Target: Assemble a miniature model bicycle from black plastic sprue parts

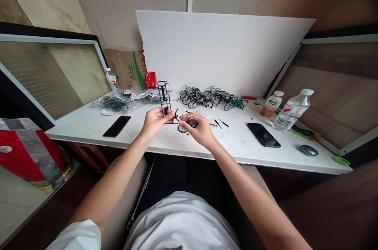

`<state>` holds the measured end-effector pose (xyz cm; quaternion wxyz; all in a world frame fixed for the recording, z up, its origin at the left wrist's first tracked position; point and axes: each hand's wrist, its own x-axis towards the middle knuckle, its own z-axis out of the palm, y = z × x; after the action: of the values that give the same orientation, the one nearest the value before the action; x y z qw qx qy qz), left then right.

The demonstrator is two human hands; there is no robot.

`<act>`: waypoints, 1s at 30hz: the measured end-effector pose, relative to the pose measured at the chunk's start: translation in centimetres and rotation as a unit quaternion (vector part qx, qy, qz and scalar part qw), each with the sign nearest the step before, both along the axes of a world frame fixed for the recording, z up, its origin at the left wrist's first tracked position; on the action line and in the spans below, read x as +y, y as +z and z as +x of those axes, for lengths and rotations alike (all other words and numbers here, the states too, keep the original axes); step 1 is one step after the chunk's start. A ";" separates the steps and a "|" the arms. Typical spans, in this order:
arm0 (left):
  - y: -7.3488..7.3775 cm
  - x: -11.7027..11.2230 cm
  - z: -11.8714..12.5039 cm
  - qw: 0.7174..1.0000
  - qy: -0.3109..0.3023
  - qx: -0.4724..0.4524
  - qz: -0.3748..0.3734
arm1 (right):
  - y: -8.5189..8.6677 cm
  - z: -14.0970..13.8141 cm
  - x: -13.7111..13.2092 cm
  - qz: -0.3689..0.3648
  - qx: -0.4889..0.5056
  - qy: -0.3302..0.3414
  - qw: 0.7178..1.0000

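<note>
My left hand (157,121) is closed on a black plastic parts frame (163,94), a sprue with thin bars that stands upright above the table. Close beside it, my right hand (198,126) has thumb and fingertips pinched together near a small curved black piece (176,114) at the frame's right side. Whether the right fingertips grip anything is too small to make out. Below and behind the right hand lies a partly built model bicycle (183,127), its spoked wheel showing and the rest half hidden by the fingers.
Several finished model bicycles (196,97) stand at the back of the white table (141,139). Bagged parts (115,103) and a phone (117,126) lie left. Small tools (223,123), another phone (264,135), two bottles (293,109) and a mouse (308,150) are right.
</note>
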<state>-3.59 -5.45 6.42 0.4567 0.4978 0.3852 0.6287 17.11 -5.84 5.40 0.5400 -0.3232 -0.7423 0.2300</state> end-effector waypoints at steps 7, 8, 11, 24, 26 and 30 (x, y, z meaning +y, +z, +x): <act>-0.2 0.0 -0.2 0.996 -0.065 -0.032 -0.044 | -0.6 0.4 1.4 -0.080 0.076 -0.028 0.993; -0.2 -0.1 -0.2 0.996 -0.073 -0.029 -0.048 | -0.6 0.6 1.7 -0.088 0.083 -0.030 0.992; -0.1 -0.3 -0.1 0.995 -0.082 -0.017 -0.053 | -0.8 1.2 2.4 -0.099 0.083 -0.047 0.990; -1.1 0.7 -0.7 0.986 -0.127 0.041 -0.098 | -7.0 4.8 7.7 -0.059 -0.109 -0.162 0.979; -1.1 0.6 -0.5 0.984 -0.136 0.055 -0.100 | -6.9 4.8 7.6 -0.054 -0.118 -0.159 0.979; -0.9 0.3 -0.3 0.981 -0.147 0.094 -0.081 | -4.6 4.4 6.6 -0.085 -0.053 -0.105 0.989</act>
<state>-3.87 -5.20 5.51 0.5446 0.5676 0.3988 0.4714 21.46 0.74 0.78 0.4917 -0.4564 -0.7092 0.2169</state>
